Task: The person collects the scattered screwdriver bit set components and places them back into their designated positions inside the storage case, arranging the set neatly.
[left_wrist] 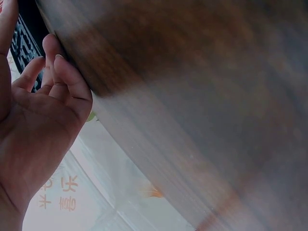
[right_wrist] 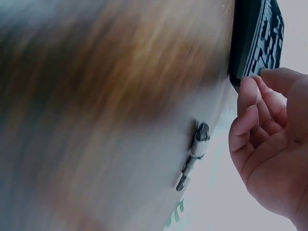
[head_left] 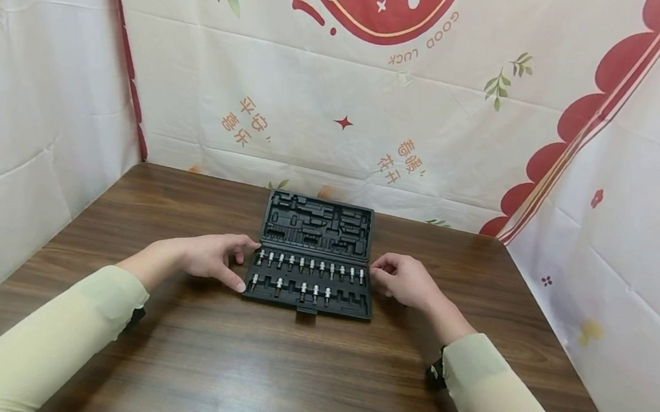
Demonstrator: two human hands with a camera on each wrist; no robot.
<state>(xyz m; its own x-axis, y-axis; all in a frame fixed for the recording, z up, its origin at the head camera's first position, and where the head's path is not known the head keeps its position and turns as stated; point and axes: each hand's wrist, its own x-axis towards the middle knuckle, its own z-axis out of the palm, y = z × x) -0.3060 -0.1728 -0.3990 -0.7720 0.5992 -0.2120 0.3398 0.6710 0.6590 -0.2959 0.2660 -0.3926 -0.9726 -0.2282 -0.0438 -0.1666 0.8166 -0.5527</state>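
An open black bit case lies on the table, its lid tilted up at the back, with two rows of silver bits in its base. My left hand spreads thumb and fingers along the case's left edge, the thumb at the front corner. On the right side my right hand has curled fingers and its thumb at the case edge near the hinge. In the right wrist view thumb and forefinger meet at the corner of the case. The left wrist view shows the palm and bent fingers of my left hand.
A loose bit piece lies on the table beyond my right hand in the right wrist view; the head view does not show it. The brown wooden table is enclosed by printed white cloth at the back and both sides.
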